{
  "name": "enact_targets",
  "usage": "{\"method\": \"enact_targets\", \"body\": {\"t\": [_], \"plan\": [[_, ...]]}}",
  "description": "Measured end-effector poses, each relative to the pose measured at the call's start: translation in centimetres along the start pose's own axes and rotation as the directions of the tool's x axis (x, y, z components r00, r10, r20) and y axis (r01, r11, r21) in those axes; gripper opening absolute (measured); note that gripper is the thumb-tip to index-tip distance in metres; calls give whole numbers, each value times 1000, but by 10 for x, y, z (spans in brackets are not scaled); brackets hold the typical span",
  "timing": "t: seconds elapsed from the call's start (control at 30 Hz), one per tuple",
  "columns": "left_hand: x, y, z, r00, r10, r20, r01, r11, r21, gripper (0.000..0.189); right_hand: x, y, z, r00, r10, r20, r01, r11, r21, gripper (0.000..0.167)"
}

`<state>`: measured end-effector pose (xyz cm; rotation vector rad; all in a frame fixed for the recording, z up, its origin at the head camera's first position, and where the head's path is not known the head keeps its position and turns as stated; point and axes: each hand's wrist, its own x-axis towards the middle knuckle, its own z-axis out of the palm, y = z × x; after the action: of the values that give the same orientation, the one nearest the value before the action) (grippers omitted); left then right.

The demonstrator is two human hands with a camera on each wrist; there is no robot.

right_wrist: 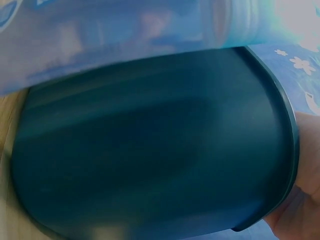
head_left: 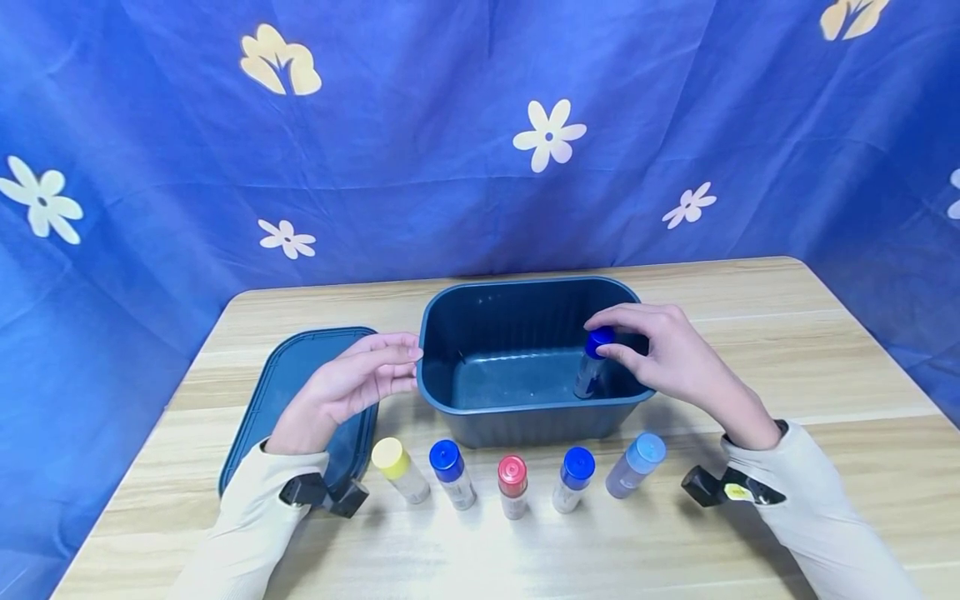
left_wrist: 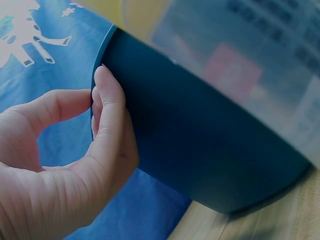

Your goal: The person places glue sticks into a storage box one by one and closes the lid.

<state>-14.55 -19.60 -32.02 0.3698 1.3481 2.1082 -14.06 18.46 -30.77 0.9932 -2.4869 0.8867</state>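
Observation:
My right hand (head_left: 660,350) reaches over the right rim of a dark teal storage bin (head_left: 525,425) and pinches the dark blue cap of a slim clear bottle (head_left: 588,373). This bottle stands nearly upright inside the bin, at its right end. At the opposite end, my left hand (head_left: 352,383) holds the bin's rim; the left wrist view shows the thumb and fingers (left_wrist: 110,110) meeting at that edge. Only part of the right hand (right_wrist: 307,155) shows in the right wrist view, behind the bin's wall.
Before the bin stand a yellow-capped bottle (head_left: 401,472), a blue-capped bottle (head_left: 453,475), a red-capped bottle (head_left: 513,487), another blue-capped bottle (head_left: 573,479) and a light-blue-capped bottle (head_left: 635,465). A teal lid (head_left: 288,383) lies left, partly under the left forearm. A blue flowered curtain (head_left: 420,150) hangs behind the table.

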Motion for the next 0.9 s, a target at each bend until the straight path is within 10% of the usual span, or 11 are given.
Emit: {"method": "enact_targets", "body": {"t": [0.9], "plan": [[0, -1, -1, 1000, -4, -12, 4, 1000, 4, 22, 0, 0, 3, 999, -32, -26, 32, 999, -11, 26]]}}
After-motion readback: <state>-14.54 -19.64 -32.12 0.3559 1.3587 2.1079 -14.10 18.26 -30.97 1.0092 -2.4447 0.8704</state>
